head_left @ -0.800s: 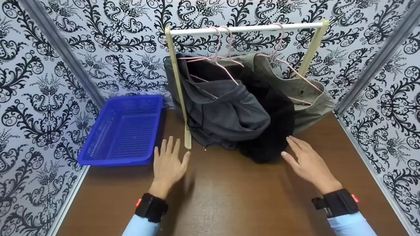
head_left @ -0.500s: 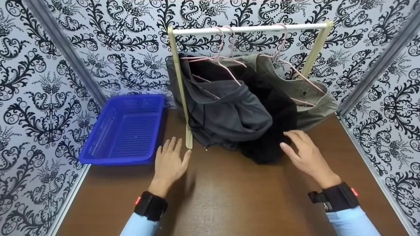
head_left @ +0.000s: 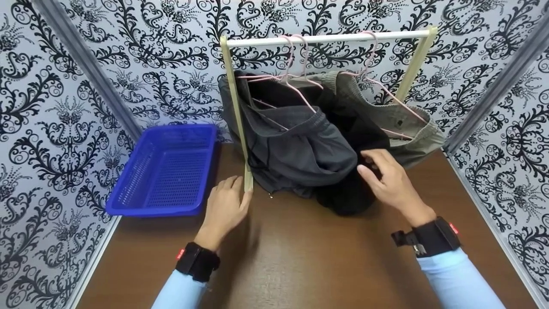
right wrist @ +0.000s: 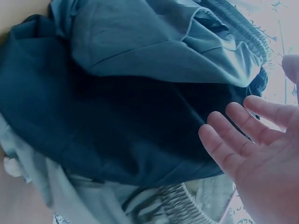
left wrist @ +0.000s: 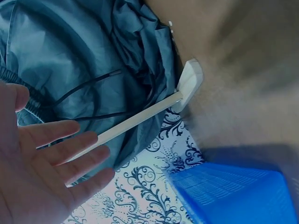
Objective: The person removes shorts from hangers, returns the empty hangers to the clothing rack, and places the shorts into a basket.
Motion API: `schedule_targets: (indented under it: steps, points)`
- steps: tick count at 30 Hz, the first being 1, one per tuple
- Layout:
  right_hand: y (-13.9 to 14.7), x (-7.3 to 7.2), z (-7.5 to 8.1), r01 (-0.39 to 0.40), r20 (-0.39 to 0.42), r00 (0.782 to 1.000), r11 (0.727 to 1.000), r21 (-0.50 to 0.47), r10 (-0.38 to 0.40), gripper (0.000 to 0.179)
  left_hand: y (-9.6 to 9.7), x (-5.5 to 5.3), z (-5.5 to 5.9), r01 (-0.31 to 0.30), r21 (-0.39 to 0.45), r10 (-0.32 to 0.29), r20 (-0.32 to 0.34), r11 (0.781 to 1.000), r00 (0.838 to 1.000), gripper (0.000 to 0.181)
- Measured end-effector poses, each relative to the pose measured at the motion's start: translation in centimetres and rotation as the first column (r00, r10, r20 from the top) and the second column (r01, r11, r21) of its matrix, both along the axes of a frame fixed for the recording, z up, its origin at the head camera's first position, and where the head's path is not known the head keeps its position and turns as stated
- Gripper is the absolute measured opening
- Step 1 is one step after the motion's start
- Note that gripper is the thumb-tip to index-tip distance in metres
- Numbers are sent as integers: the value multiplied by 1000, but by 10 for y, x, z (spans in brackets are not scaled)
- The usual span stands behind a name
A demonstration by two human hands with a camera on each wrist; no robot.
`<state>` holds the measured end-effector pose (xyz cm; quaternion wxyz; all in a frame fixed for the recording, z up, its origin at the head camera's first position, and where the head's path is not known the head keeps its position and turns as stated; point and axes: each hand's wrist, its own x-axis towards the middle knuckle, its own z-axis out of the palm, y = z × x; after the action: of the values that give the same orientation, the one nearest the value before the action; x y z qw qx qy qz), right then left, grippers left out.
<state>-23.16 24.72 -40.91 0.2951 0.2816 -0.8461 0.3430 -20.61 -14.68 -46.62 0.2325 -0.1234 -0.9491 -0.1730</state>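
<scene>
My left hand [head_left: 225,208] hovers by the near foot of the rack's left post [head_left: 248,180], its fingers loosely extended in the left wrist view. My right hand [head_left: 392,184] is in front of the black garment [head_left: 349,201], fingers slightly bent and holding nothing; whether it touches the cloth I cannot tell. Grey drawstring pants [head_left: 296,150] hang at the left of the rack on a pink hanger [head_left: 302,96]. Behind them hangs the black garment, partly hidden. A khaki garment [head_left: 411,146] with an elastic waist hangs at the right on another pink hanger [head_left: 396,101].
A blue perforated basket [head_left: 158,212] stands on the brown table [head_left: 291,257], left of the rack. The rack's white rail [head_left: 334,37] runs across the back. Patterned walls [head_left: 171,86] enclose the back and both sides.
My right hand has moved up and leftward to the black garment, its fingers bending a little. My left hand has shifted slightly right, toward the rack's foot. The garments look unmoved.
</scene>
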Motion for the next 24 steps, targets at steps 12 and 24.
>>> schedule_targets:
  steps: [12,24]
  points:
    - [-14,-17,13,-8,81,997,999,-46,12,32,14,-14,23,42,-40,-46,-117,998,992,35]
    - [-31,-29,20,47,282,959,997,-62,-28,33,31,-27,34,66,-67,-77,-187,996,979,31]
